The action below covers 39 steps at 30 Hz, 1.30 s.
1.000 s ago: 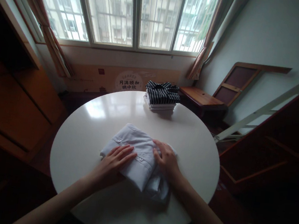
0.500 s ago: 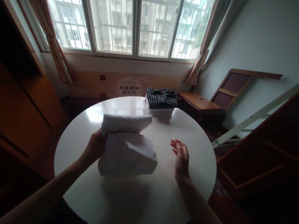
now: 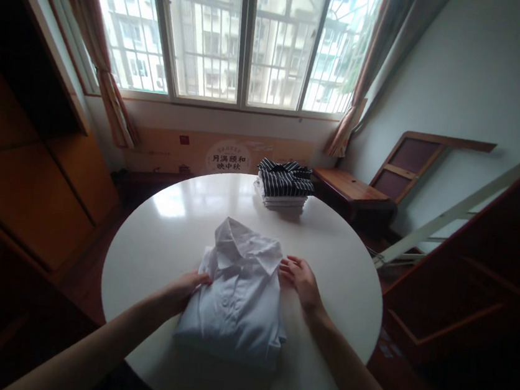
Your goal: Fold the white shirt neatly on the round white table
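The left hand lies at the left edge of a folded white shirt. Its fingers touch the cloth and seem tucked at the edge, so how far open they are is hard to tell. The right hand is open and loose, with its fingers stretched out and touching the right edge of the shirt near the collar. It grips nothing.

The white shirt lies flat on the near half of the counter, between the two hands. Its collar points to the far side and its buttons face up.

Behind the counter, under the window, there is a long tan board. It has a round white mark with the words 月满颐和 映中秋.

The counter is round, white and shiny. Light from the window shines on it. At its far edge sits a pile of folded clothes with a dark striped shirt on top. It is well apart from the white shirt.

The room has a big window with brown curtains at the sides. A low wooden bench stands on the right by a pale wall. Brown wooden cupboards stand on the left.
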{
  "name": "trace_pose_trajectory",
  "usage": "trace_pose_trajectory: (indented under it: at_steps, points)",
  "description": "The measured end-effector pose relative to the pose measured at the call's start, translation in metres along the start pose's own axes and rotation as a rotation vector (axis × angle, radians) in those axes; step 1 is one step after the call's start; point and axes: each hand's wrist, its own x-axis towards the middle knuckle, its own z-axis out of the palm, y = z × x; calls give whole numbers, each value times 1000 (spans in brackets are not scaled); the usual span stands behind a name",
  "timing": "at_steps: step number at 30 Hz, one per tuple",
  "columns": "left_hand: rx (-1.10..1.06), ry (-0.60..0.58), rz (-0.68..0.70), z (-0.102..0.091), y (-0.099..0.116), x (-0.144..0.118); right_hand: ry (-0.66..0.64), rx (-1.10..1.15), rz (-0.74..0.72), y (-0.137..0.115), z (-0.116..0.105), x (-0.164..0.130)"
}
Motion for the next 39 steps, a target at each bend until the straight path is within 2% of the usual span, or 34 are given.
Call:
trace_pose_trajectory:
  at_steps: [2,8,11,13,15,16,19,20,21,25,28,31,35,39]
  points:
    - [16,83,-14,1,-1,4,-19,3,-7,1,0,0]
    - [32,176,-1,5,2,3,-90,-81,-51,9,0,2]
    - [40,226,37,10,4,11,-119,-134,38,2,4,7]
    - [40,215,58,11,8,21,-128,-160,132,-7,8,16]
    - [65,212,146,7,15,34,-113,-171,172,-16,14,30]
    - [97,239,232,4,20,43,-99,-177,165,-19,17,39]
    - [256,442,521,-10,38,69,-27,-256,52,-18,26,67]
    - [307,470,538,-15,43,77,0,-295,-3,-15,29,76]
    - [342,467,535,-18,48,85,24,-325,-51,-12,32,83]
    - [407,300,542,-17,53,106,80,-384,-190,-1,38,97]
    - [455,324,638,-10,48,112,49,-348,-236,2,35,95]
    - [448,349,677,-8,42,111,17,-216,-165,0,31,86]
    - [285,328,628,-8,39,107,31,-79,-99,-2,37,71]
    - [195,372,573,-2,40,95,-7,-46,-49,-2,46,63]
